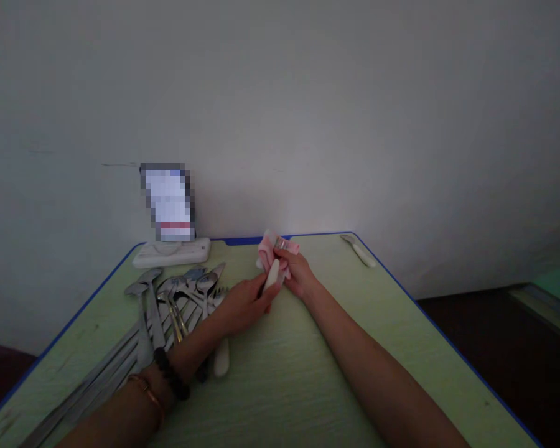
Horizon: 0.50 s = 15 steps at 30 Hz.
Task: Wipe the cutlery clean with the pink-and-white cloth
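My left hand [245,305] is closed around a white-handled utensil [272,275], the handle pointing up between thumb and fingers. A pink cloth [265,250] is bunched in my right hand [298,271], pressed up against that utensil. The cloth and fingers hide the utensil's other end, so I cannot tell its kind. Left of my hands, partly under my left forearm, lies a pile of metal cutlery [156,317] with spoons, forks and long-handled pieces. A white handle [222,359] sticks out of the pile beneath my left wrist.
Another white-handled utensil [363,254] lies alone near the table's back right corner. A phone [170,202] with a blurred screen stands at the back left, by a white block-shaped object [172,252]. The pale green table [298,386] has a blue edge and meets a grey wall [308,124].
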Motion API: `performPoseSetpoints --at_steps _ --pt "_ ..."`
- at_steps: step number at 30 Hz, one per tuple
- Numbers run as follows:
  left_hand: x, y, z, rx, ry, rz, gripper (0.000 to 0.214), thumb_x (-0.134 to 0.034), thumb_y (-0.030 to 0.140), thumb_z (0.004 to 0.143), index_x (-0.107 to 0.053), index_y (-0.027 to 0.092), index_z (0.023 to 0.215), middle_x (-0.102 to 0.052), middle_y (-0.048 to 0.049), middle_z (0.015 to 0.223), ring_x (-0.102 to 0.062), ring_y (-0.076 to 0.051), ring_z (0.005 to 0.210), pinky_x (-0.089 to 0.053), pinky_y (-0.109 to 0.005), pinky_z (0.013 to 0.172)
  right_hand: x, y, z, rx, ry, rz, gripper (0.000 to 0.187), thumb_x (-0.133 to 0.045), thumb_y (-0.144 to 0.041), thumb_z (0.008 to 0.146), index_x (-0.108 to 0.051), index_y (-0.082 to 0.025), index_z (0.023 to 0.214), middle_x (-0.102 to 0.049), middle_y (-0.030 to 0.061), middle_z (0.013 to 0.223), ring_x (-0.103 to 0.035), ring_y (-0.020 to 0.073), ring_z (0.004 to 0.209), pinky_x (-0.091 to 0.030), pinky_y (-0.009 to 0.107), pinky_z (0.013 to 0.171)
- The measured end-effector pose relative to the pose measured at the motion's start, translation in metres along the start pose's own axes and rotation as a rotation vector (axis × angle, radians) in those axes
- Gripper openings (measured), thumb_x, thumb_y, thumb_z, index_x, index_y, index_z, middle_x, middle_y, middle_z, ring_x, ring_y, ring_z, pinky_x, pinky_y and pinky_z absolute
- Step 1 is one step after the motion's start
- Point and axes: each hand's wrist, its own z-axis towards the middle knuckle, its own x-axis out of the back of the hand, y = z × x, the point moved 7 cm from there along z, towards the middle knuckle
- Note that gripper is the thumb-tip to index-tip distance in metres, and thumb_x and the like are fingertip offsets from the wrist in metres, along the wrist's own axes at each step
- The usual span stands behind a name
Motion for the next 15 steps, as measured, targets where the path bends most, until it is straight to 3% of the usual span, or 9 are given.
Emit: performPoseSetpoints --at_steps 6,15 --pt "-0.0013 0.005 -0.0028 -0.011 -0.052 0.022 0.025 -0.038 0.041 0.087 -0.048 0.02 0.078 -0.06 0.0011 0.064 -0.055 -0.015 0.058 -0.035 -0.024 0.055 0.0055 0.0021 0.0036 -0.03 0.045 0.138 0.012 -0.06 -0.005 0.068 -0.062 -0.015 0.075 -0.069 0.0001 0.063 -0.064 0.0112 0.056 -0.053 0.021 0.06" --pt "-0.0056 -0.0019 -0.001 -0.024 -0.055 0.012 0.032 -0.031 0.042 0.09 -0.044 0.021 0.071 -0.057 0.0021 0.06 -0.054 -0.015 0.056 -0.038 -0.025 0.06 0.0021 0.0009 0.0013 -0.033 0.033 0.138 0.006 -0.058 -0.01 0.075 -0.062 -0.015 0.077 -0.07 0.0007 0.064 -0.064 0.0116 0.056 -0.053 0.021 0.058"
